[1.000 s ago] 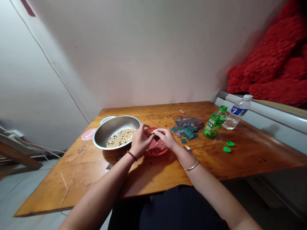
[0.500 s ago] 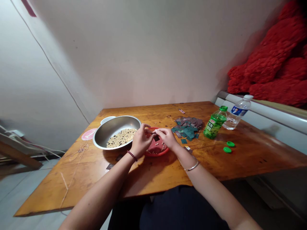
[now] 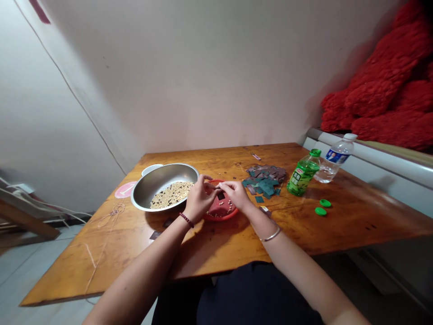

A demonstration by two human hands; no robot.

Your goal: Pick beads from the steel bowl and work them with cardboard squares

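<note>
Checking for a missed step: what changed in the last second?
Hardly anything. The right hand edged slightly right, away from the left hand, both over the red basket; whatever they pinch is too small to tell. Bowl, bottles, caps and card pile stayed put.

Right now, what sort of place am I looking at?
Probably a room in a home, used for handwork: a wooden table against a bare wall, a metal bowl of beans, a green bottle, and a red fluffy heap on a ledge.
</note>
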